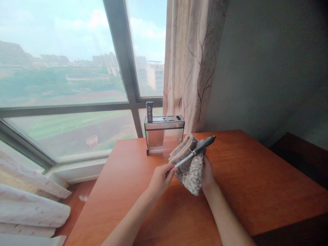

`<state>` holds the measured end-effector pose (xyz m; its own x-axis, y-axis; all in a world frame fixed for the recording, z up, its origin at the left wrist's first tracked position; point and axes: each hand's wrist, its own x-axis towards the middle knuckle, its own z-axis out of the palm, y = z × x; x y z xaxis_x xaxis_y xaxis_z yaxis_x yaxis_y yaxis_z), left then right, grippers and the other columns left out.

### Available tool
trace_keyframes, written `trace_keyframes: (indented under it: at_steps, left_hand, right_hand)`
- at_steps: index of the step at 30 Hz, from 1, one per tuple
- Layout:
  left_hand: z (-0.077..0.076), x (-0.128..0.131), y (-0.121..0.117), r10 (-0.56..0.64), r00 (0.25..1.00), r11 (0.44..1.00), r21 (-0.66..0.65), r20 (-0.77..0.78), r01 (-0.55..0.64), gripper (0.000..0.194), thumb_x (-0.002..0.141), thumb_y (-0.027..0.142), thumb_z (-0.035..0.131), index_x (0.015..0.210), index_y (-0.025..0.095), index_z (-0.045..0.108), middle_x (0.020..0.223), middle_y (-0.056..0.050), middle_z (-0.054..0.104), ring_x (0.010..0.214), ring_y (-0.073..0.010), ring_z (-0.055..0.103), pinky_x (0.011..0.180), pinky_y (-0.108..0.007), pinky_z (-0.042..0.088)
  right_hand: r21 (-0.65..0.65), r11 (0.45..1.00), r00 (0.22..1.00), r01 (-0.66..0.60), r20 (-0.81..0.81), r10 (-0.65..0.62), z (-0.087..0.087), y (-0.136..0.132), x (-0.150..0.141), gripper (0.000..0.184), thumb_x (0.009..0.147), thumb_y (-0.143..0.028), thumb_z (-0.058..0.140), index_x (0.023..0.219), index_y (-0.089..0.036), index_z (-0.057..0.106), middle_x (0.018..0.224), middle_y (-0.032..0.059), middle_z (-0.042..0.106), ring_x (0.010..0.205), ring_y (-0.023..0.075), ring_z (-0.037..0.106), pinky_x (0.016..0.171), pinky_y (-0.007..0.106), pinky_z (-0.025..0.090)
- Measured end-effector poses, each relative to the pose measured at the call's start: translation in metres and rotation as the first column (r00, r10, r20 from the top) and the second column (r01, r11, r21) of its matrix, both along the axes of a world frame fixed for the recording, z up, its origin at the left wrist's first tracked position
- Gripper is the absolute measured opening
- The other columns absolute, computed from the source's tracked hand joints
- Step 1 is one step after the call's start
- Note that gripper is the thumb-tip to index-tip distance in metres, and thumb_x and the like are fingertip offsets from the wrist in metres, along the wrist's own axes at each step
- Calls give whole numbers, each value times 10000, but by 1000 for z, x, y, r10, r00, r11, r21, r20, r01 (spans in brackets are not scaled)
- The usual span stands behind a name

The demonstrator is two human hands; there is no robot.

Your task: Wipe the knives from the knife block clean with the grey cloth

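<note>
A honing steel [186, 158] with a black ridged handle lies slantwise across a folded grey-and-white fluffy cloth [193, 174], both held above the table. The thumb and fingers of my left hand [162, 176] are closed on the steel's thin metal end. From the right side, my right hand [208, 171] grips the cloth from behind and below; most of its fingers are hidden by it. Just beyond the cloth stands a clear-sided knife block [164, 120] with a dark frame and slots in its top. One dark-handled tool [149, 112] sticks up from its left end.
The wooden table [123, 191] reaches to the window [64, 51] on the left. A patterned curtain [192, 51] hangs behind the knife block, and a grey wall [261, 68] is at the right. More curtain fabric [30, 208] lies bunched at the lower left.
</note>
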<state>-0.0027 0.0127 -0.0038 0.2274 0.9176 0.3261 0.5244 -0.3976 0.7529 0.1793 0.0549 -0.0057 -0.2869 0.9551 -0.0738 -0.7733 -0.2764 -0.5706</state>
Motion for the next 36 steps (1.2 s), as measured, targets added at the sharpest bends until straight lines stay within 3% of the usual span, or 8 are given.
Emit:
trace_keyframes:
  at_steps: [4, 14, 22, 29, 36]
  left_hand:
    - [0, -1, 2, 60, 998, 998, 4, -11, -60, 336, 903, 355, 431, 654, 145, 514, 581, 23, 413, 553, -95, 371, 526, -209, 260]
    - [-3, 0, 2, -24, 996, 996, -84, 85, 31, 382, 907, 400, 419, 668, 128, 543, 583, 30, 373, 562, -93, 332, 527, -216, 247]
    - [-1, -2, 1, -74, 992, 991, -103, 100, 85, 384, 908, 398, 422, 718, 115, 601, 601, 19, 448, 586, -102, 389, 559, -214, 288]
    - [-2, -5, 5, -15, 995, 995, -98, 97, 25, 398, 911, 403, 399, 699, 119, 580, 599, 14, 450, 585, -107, 394, 556, -214, 292]
    - [-3, -2, 3, 38, 995, 997, -70, 92, -31, 378, 905, 394, 419, 669, 130, 552, 585, 22, 423, 562, -99, 353, 533, -215, 267]
  right_hand:
    - [-33, 999, 998, -41, -50, 40, -2, -1, 2, 400, 772, -505, 608, 1067, -238, 645, 1023, 42, 718, 1061, 279, 614, 914, 469, 474]
    - [-49, 999, 998, 0, 58, 3, -9, 4, -2, 403, 745, -521, 559, 980, -216, 678, 919, 43, 738, 1044, 287, 620, 908, 445, 482]
    - [-49, 992, 992, -120, 33, 121, -4, 3, 0, 489, 771, -590, 478, 1042, -222, 653, 994, 64, 722, 1096, 294, 590, 914, 497, 465]
    - [-48, 998, 998, -38, -56, 35, 4, -3, 0, 384, 810, -499, 542, 1069, -234, 642, 1033, 29, 716, 1094, 261, 598, 941, 446, 467]
    - [-73, 997, 1000, 16, 24, -14, -2, -4, -7, 300, 746, -418, 625, 963, -218, 675, 941, 26, 737, 1026, 272, 629, 881, 404, 508]
